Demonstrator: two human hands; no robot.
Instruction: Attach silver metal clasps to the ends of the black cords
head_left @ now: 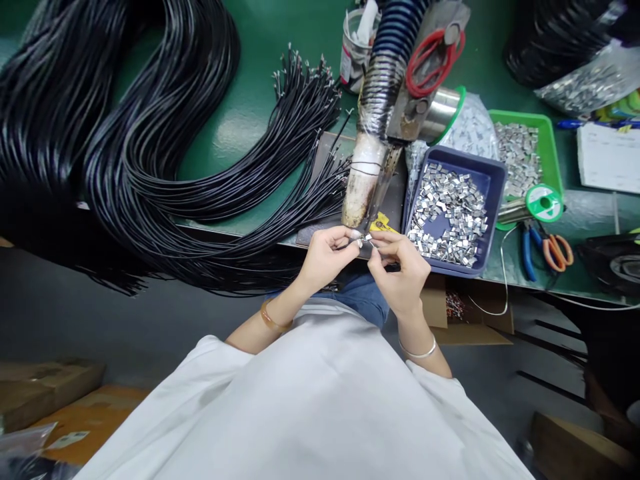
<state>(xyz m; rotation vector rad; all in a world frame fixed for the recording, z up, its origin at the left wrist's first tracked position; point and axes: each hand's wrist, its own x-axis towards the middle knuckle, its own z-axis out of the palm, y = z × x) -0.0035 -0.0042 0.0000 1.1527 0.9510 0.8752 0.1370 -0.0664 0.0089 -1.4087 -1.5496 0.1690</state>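
Note:
My left hand (327,257) is closed in a pinch at the table's front edge, and what its fingertips grip is too small to make out. Just to its right, my right hand (401,267) is also pinched, close to a small silvery metal piece (369,237) between the two hands. Whether that piece sits in the right fingers is unclear. Above the hands hangs a taped hose end (356,193). Black cables (300,200) reach from the left toward the hands. A blue tray (493,193) with small metal pieces stands right of my right hand.
A green tray (550,147) with more metal pieces, a solder spool (544,203), blue-handled and orange-handled tools (557,253) lie right. Red-handled scissors (417,70) hang above. Large cable bundles (165,100) cover the table's left. An open carton (470,333) stands below the edge.

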